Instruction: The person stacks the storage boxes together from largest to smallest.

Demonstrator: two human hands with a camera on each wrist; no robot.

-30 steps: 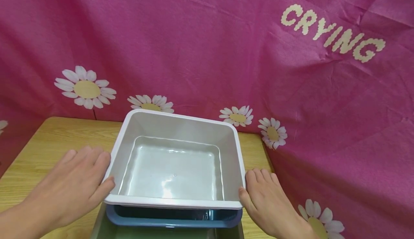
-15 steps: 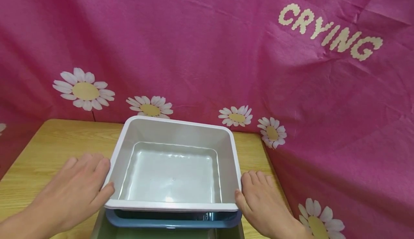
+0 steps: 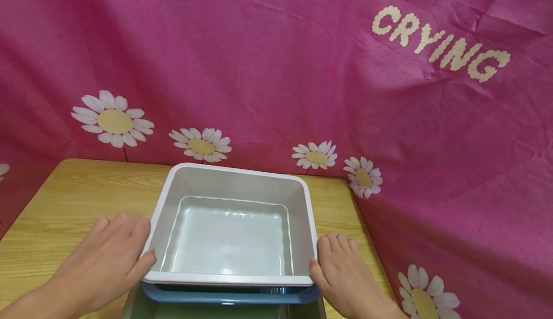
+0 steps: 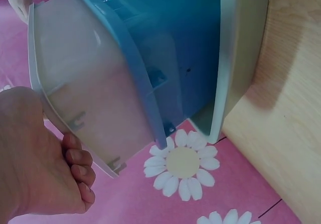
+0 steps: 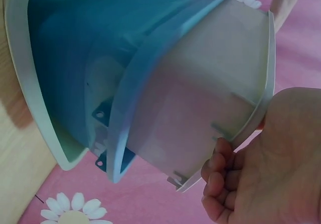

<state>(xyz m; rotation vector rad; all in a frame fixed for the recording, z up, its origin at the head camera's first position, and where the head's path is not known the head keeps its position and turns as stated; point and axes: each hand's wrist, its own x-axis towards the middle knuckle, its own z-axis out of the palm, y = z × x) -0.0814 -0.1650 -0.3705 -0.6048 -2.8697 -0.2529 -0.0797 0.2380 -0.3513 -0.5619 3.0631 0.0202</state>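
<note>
A white rectangular plastic bin (image 3: 233,182) is held by its side rims, its open top tilted toward the head camera. My left hand (image 3: 105,261) grips the left rim, thumb on top and fingers curled beneath, as the left wrist view shows. Opposite it, my right hand (image 3: 345,273) grips the right rim the same way. The lower part of the white bin (image 4: 85,83) sits inside a blue bin (image 4: 175,53), its upper walls standing out above the blue rim. That blue bin (image 5: 75,43) in turn stands within a pale green bin (image 5: 25,83), whose lower part is mostly hidden.
Under the stack is a wooden table (image 3: 108,180). A pink cloth (image 3: 259,69) printed with daisies and lettering hangs close behind the table and along its right side.
Both hands have lowered the white bin, and its front rim now lies nearer the blue rim. It has also shifted slightly toward me. The blue and green bins stay put.
</note>
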